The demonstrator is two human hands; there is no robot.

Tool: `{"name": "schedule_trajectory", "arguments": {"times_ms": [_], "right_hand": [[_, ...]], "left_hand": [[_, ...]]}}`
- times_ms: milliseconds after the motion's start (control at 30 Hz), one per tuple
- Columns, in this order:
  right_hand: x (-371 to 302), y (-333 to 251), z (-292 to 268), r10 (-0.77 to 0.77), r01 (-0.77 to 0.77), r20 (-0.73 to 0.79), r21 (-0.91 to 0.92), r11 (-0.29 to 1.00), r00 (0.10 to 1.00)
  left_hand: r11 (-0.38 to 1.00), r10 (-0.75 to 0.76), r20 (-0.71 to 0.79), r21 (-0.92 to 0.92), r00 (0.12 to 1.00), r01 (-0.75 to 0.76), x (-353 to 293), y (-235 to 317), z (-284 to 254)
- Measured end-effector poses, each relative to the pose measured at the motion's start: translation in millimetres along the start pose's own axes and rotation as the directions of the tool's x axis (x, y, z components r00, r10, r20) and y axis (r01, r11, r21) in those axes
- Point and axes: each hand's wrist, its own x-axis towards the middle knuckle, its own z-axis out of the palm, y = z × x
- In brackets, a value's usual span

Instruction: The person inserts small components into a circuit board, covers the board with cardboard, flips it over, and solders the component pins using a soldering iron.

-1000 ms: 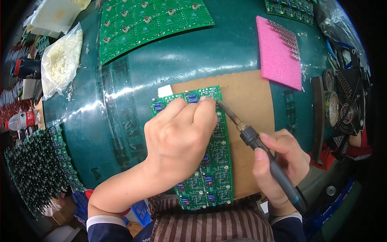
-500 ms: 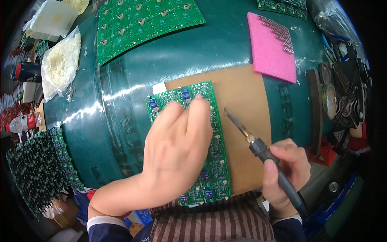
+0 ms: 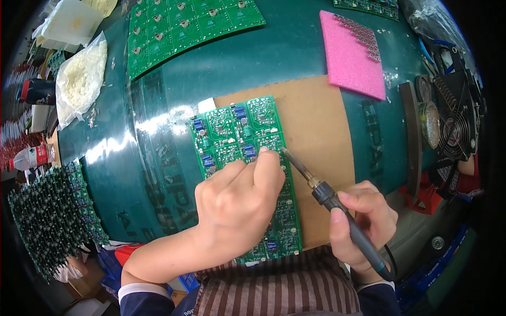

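Note:
A green panel of circuit boards (image 3: 262, 113), set with blue capacitors and other small parts, lies on a brown board (image 3: 319, 116) in front of me. Over its middle my left hand (image 3: 234, 205) is closed, thumb and fingers drawn together at the panel's surface. Whatever they pinch, if anything, is hidden by the hand. My right hand (image 3: 375, 210) grips a soldering iron (image 3: 363, 245) by its dark handle. The iron's tip is at the panel's right edge, close to my left fingertips; whether it touches cannot be told.
Beyond lies a larger green circuit panel (image 3: 197, 26) with metal posts. A pink foam block (image 3: 353, 63) holds rows of small metal parts. At left are a bag of whitish pieces (image 3: 79, 81) and stacked circuit boards (image 3: 50, 221). A black fan (image 3: 454, 134) stands at right.
My left hand has come nearer to me along the panel, uncovering its far rows. The soldering iron has moved left and slightly nearer, its tip now at the panel's edge.

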Motion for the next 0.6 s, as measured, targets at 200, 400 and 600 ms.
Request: {"name": "schedule_trajectory", "arguments": {"times_ms": [200, 400, 600], "right_hand": [[1.6, -7.5, -5.5, -0.015, 0.017, 0.066, -0.033, 0.999, 0.998], [1.9, -7.0, -3.1, 0.001, 0.001, 0.064, -0.028, 1.0, 0.998], [5.0, -10.1, -2.8, -0.005, 0.007, 0.07, -0.025, 1.0, 0.998]], "left_hand": [[0.999, 0.03, 0.037, 0.038, 0.999, -0.031, 1.4, -1.3, -4.3], [0.996, 0.025, 0.001, -0.085, 1.0, -0.025, -0.1, -4.5, -1.5], [1.0, -0.004, 0.021, -0.013, 1.0, 0.004, -2.8, -1.0, -2.2]]}}
